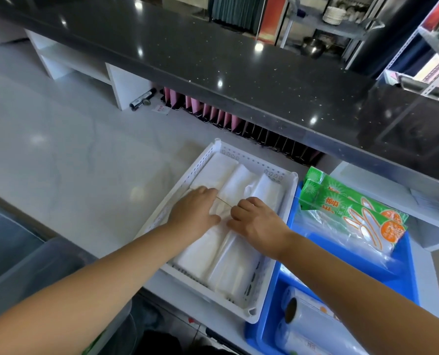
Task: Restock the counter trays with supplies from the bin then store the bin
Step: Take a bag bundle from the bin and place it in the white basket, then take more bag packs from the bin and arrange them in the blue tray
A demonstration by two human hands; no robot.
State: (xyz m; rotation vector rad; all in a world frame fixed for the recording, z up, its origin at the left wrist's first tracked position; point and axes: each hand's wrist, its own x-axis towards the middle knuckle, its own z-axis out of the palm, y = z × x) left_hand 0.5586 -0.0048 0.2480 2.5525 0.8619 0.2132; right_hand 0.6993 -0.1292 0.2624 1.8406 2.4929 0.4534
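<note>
While both hands press flat on bagged stacks in white tray (251,307), left hand (196,211) and right hand (255,219) grip nothing; blue tray (408,278) right looks stocked; bin (21,254) near left, unstored.

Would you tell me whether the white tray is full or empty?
Nearly full: the white tray holds bundles of white bags side by side across its width.
</note>
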